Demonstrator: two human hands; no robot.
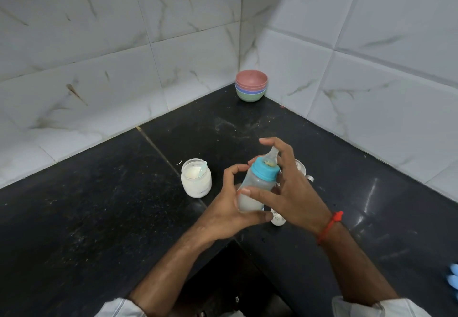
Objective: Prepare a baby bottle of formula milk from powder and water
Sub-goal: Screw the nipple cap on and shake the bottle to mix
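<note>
A clear baby bottle (257,184) with a blue collar and a teat is held tilted above the black counter, with white milk in its lower part. My left hand (229,213) grips its base from the left. My right hand (288,189) wraps the bottle's right side, one finger tip resting on the teat. An open glass jar of white powder (196,180) stands to the left, a pale blue scoop leaning in it. A steel vessel (302,170) shows partly behind my right hand.
A stack of coloured bowls (251,88) sits in the tiled corner at the back. A small white cap-like object (278,220) lies under my right wrist. Something blue (453,280) shows at the right edge. The counter (99,212) has a cut-out at its front edge.
</note>
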